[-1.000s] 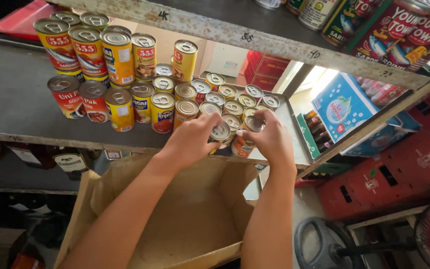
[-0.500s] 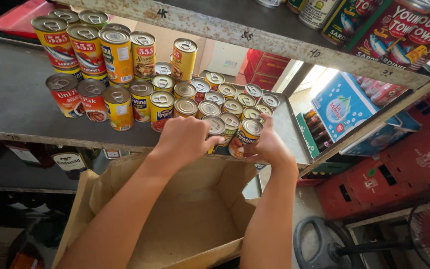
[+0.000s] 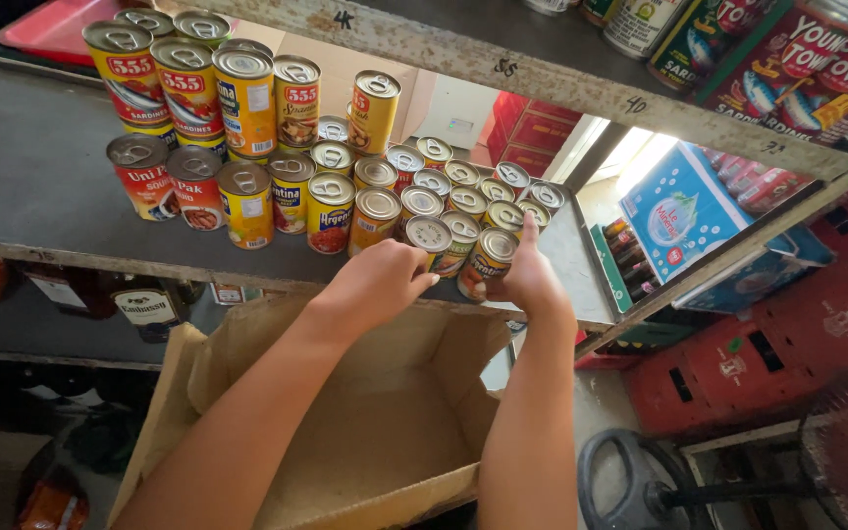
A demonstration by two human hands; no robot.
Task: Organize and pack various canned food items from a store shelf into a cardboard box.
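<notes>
Many tins with pull-tab lids stand in rows on a grey shelf (image 3: 41,196). My right hand (image 3: 534,283) grips a tilted tin with a brown label (image 3: 486,263) at the front right of the rows, thumb pointing up beside it. My left hand (image 3: 377,282) is curled at the shelf's front edge, knuckles toward me, against the base of another front-row tin (image 3: 430,238). Its fingertips are hidden, so I cannot tell whether it grips that tin. An open cardboard box (image 3: 247,344) sits under both forearms, and the part of its inside that I can see is bare.
Taller yellow and red tins (image 3: 188,88) are stacked two high at the shelf's back left. An upper shelf (image 3: 542,74) carries more tins. A blue carton (image 3: 684,211) and red crates (image 3: 738,373) stand to the right. Dark bottles (image 3: 144,309) sit on a lower shelf.
Both hands came down and toward me along the front row. The right hand's tin went from raised to resting tilted at the row's end; the left hand curled lower at the shelf edge.
</notes>
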